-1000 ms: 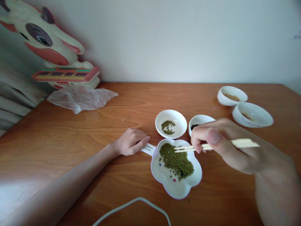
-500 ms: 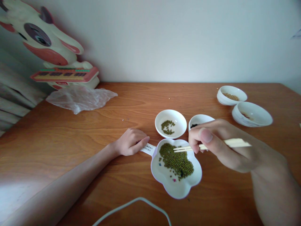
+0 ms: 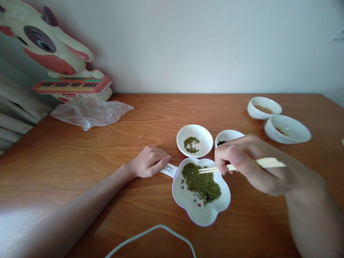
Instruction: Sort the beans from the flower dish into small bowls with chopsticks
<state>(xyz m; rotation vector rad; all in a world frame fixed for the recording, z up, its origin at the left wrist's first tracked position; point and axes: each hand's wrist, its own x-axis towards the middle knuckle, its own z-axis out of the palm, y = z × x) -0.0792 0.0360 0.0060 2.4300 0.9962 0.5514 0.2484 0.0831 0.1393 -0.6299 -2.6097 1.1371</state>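
My left hand [image 3: 151,162] is closed around the white handle of a flower-shaped dish [image 3: 185,202], whose label shows beside the thumb. A heap of mung beans [image 3: 200,182] lies in the dish, with a few dark specks among them. My right hand [image 3: 249,163] grips a pair of pale chopsticks [image 3: 215,168], their tips close together over the upper part of the beans; whether they pinch a bean I cannot tell. Just behind the dish stands a white bowl [image 3: 205,139] with some mung beans. Another bowl [image 3: 228,135], holding black beans or seeds, is partly hidden by my right hand.
At the back right are two more white bowls, one [image 3: 252,111] with tan grains, the other [image 3: 295,134] with a little brown content. A crumpled plastic bag [image 3: 91,113] and a cow-shaped toy keyboard [image 3: 72,86] stand at the left. A white cable [image 3: 161,226] curves along the front.
Almost nothing differs. The view has shifted very slightly; both hands, the dish and the chopsticks keep their places relative to one another.
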